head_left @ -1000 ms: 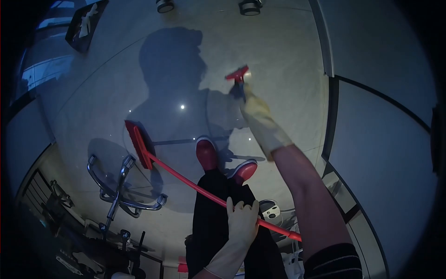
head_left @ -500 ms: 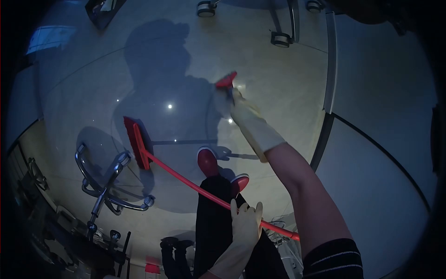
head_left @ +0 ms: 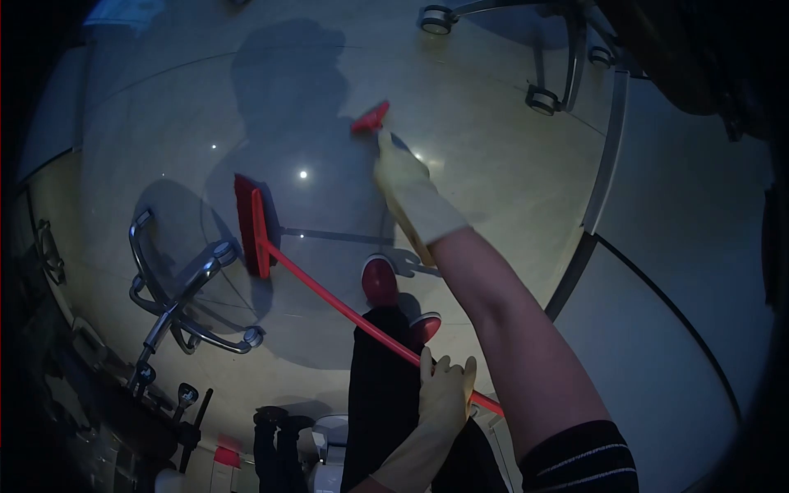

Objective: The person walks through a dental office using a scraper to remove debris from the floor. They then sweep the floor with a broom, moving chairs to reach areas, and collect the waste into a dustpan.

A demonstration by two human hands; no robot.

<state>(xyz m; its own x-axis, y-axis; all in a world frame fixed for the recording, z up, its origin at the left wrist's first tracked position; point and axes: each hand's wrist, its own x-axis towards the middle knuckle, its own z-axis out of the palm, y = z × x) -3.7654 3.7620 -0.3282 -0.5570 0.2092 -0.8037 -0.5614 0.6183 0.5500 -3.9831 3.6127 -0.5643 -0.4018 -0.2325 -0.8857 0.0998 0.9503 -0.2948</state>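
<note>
Both my hands wear pale rubber gloves. Low in the view, my left hand (head_left: 446, 393) is wrapped around the red handle of a broom (head_left: 333, 310). Its red bristled head (head_left: 251, 226) is at the left, beside the chair base. My right hand (head_left: 408, 181) reaches out ahead over the floor, closed around a small tool with a red head (head_left: 371, 118). Most of its dark handle is hidden in the glove, and I cannot tell what kind of tool it is.
A chrome chair base (head_left: 174, 306) stands at the left, and another wheeled chair base (head_left: 573, 62) is at the top right. Pale panels (head_left: 657, 329) line the right side. My red shoes (head_left: 379, 281) are on the shiny floor (head_left: 164, 107). Another person's dark-clad legs (head_left: 279, 448) show at the bottom.
My right hand has moved left and farther ahead with the red-headed tool. The broom head sits slightly farther right and higher in view, still held by my left hand. The view has shifted a little.
</note>
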